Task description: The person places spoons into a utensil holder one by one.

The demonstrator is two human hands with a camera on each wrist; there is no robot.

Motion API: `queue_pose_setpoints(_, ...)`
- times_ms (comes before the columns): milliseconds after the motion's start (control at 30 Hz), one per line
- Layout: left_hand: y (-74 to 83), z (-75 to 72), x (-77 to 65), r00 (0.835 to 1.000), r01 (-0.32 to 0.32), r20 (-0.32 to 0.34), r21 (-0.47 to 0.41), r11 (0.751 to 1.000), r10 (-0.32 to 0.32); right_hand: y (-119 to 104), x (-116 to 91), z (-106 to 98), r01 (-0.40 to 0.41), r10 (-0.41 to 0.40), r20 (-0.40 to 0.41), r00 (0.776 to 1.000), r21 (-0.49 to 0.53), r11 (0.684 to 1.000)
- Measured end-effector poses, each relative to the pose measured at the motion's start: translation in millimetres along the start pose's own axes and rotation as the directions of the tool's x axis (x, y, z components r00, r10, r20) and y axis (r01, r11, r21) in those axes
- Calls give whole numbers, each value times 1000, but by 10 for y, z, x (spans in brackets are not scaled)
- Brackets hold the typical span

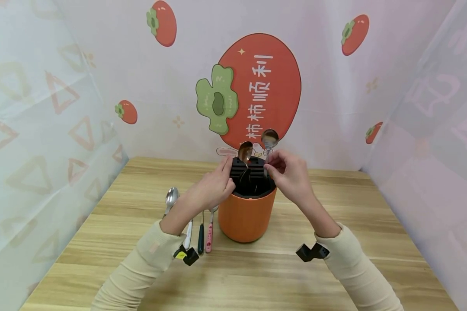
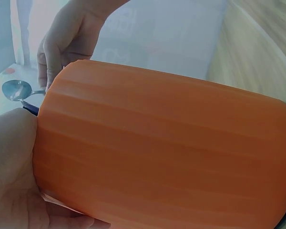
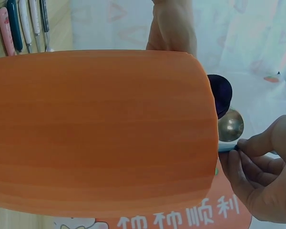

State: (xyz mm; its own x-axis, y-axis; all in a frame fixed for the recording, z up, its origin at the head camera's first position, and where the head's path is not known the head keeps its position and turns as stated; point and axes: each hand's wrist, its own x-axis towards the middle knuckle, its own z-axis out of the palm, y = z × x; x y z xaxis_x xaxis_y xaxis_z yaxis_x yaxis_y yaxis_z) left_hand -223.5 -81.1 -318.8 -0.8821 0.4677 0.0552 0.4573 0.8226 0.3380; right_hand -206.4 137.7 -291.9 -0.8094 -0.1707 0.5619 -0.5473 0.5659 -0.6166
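Note:
An orange utensil holder [image 1: 247, 220] with a black slotted insert [image 1: 257, 190] stands upright on the table. My left hand [image 1: 214, 185] grips its left side at the rim, thumb by the opening. With thumb and fingertips, my right hand [image 1: 293, 175] pinches the handle of a metal spoon [image 1: 270, 138], bowl upward, over the right side of the opening. That handle looks light blue in the right wrist view. Another spoon [image 1: 246, 151] stands bowl up inside, and a dark rounded utensil head [image 3: 221, 95] shows beside it in the right wrist view. The lower ends inside are hidden.
Left of the holder lie several utensils side by side, partly under my left forearm: a silver spoon [image 1: 172, 196], a white handle [image 1: 188, 235], a dark green handle [image 1: 200, 242] and a pink-handled spoon [image 1: 209, 237]. Printed cloth walls [image 1: 323, 112] enclose the wooden table [image 1: 315, 280].

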Motion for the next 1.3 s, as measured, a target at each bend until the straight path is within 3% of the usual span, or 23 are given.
queue_pose_setpoints(233, -3, 11, 1, 1000, -4, -5, 2, 1000, 4, 7, -18, 29, -13, 13, 10, 1000, 11, 1000)
queue_pose_setpoints(433, -1, 27, 11, 1000, -10, -20, 17, 1000, 11, 60, -52, 32, -45, 44, 12, 999, 87, 995)
queue_pose_setpoints(733, 4, 18, 13, 999, -14, -38, 16, 1000, 14, 164, -91, 2, -43, 47, -29, 998, 130, 991)
queue_pose_setpoints(933, 0, 14, 6, 1000, -5, -31, 9, 1000, 6, 46, -117, -45, -51, 55, -38, 998, 99, 994)
queue_pose_setpoints(1067, 3, 14, 0, 999, -5, -32, 8, 1000, 5, 193, -123, -18, -57, 60, -39, 997, 87, 995)
queue_pose_setpoints(1300, 0, 13, 5, 999, -6, -33, 6, 1000, 6, 186, -115, -14, -44, 49, -64, 997, 79, 996)
